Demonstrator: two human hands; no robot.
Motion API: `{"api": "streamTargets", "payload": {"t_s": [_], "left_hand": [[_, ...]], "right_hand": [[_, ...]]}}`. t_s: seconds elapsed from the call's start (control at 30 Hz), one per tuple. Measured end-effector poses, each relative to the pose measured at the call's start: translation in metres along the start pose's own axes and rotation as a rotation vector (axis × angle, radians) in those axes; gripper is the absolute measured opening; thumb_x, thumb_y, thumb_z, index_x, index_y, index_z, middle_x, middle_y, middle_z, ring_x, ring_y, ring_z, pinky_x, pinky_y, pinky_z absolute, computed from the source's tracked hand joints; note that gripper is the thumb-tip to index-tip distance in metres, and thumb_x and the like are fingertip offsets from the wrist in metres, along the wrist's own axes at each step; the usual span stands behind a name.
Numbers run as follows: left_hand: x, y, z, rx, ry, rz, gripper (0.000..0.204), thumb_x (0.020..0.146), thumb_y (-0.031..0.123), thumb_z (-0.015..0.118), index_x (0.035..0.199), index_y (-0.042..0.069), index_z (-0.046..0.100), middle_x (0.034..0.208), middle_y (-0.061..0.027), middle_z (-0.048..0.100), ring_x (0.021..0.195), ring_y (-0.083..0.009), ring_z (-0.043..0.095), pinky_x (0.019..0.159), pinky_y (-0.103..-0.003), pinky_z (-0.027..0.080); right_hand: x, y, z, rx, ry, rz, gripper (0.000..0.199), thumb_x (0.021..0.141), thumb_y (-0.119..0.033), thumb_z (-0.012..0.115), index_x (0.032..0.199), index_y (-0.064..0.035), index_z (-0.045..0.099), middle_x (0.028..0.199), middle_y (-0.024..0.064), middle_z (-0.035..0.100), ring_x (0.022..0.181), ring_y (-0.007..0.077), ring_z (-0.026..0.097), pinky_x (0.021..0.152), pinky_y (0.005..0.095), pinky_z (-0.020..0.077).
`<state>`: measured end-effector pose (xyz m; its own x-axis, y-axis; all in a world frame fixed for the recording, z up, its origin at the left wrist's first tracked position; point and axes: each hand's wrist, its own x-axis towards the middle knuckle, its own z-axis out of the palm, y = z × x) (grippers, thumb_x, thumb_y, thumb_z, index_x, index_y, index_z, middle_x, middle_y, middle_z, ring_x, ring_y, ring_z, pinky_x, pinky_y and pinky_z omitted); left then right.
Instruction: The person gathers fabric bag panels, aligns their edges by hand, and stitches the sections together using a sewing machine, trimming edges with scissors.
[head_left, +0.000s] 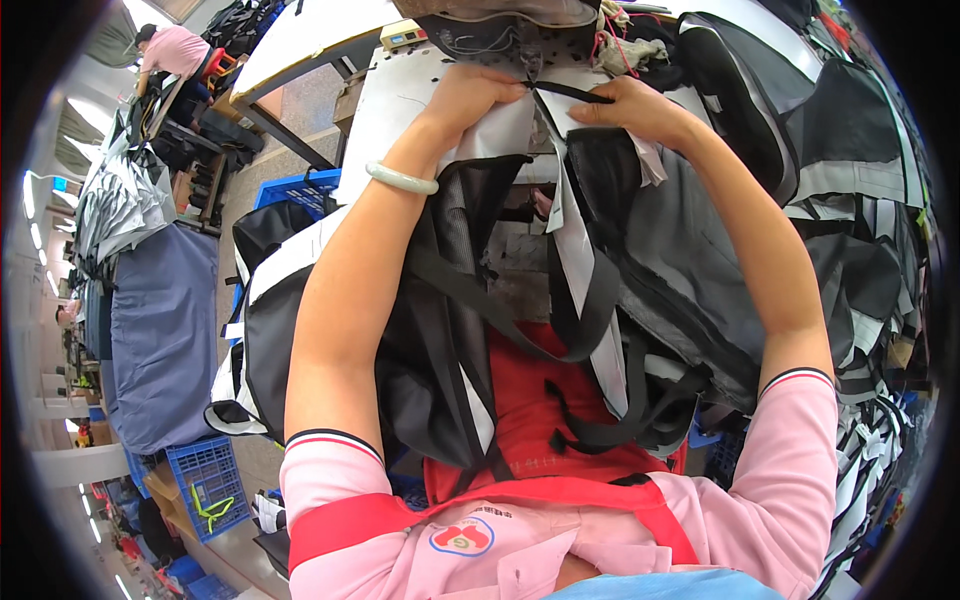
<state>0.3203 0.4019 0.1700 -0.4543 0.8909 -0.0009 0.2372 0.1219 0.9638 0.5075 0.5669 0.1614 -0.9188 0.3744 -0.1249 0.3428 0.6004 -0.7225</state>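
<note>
A narrow black strip point(572, 91) runs between my hands, close under the dark sewing machine head point(500, 35). My left hand point(475, 97) pinches its left end near the needle area. Farther right, my right hand point(642, 110) grips the other end between thumb and fingers. From the white tabletop point(385, 125), black and white fabric panels point(455, 210) hang down toward my lap, some with mesh. Loose black webbing straps point(515, 325) loop across them. My fingertips partly hide where the strip meets the work.
Black and white sewn pieces point(850, 130) are heaped along the right side. Blue crates point(208, 487) stand at the lower left, near a grey-blue cloth-covered stack point(165, 335). Another person point(175, 52) in pink works at the far left. Threads and scraps point(630, 50) lie beside the machine.
</note>
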Motion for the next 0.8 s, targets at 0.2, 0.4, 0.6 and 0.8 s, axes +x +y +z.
{"api": "streamTargets", "payload": {"t_s": [0.2,0.4,0.6,0.8], "left_hand": [[0.005,-0.003,-0.005,-0.045,0.006,0.029,0.025,0.081,0.008,0.069,0.102,-0.006,0.070,0.095,-0.0118,0.070,0.085,-0.0172,0.064,0.080,-0.027,0.050],[-0.011,-0.022,-0.029,0.071,0.104,0.020,0.027,0.084,0.014,0.068,0.104,-0.003,0.070,0.090,-0.0057,0.070,0.080,-0.0133,0.062,0.074,-0.027,0.050],[-0.114,-0.010,0.037,0.753,-0.013,0.662,0.037,0.080,0.008,0.066,0.116,0.002,0.061,0.126,-0.0167,0.054,0.116,-0.0365,0.051,0.100,-0.042,0.040],[-0.151,0.026,0.065,-0.052,-0.461,0.229,0.082,0.082,0.023,0.074,0.149,0.010,0.030,0.143,-0.0158,0.044,0.131,-0.0283,0.043,0.106,-0.039,0.034]], "right_hand": [[-0.005,-0.012,0.000,0.015,0.076,-0.048,0.047,0.089,-0.042,0.067,0.102,0.0035,0.067,0.083,0.0005,0.061,0.079,0.0072,0.052,0.073,0.0263,0.0436],[-0.052,0.023,0.002,0.217,0.287,-0.171,0.034,0.092,-0.033,0.063,0.087,0.0002,0.064,0.074,-0.0080,0.050,0.071,0.0024,0.043,0.062,0.0229,0.0372],[-0.156,-0.025,0.000,0.132,0.676,-0.235,0.029,0.093,-0.027,0.063,0.087,0.0006,0.063,0.070,-0.0096,0.044,0.067,0.0020,0.038,0.057,0.0232,0.0326],[-0.198,-0.101,-0.146,0.035,0.958,-0.444,0.031,0.091,-0.033,0.064,0.088,-0.0025,0.069,0.067,-0.0009,0.059,0.055,0.0080,0.050,0.051,0.0235,0.0369]]}}
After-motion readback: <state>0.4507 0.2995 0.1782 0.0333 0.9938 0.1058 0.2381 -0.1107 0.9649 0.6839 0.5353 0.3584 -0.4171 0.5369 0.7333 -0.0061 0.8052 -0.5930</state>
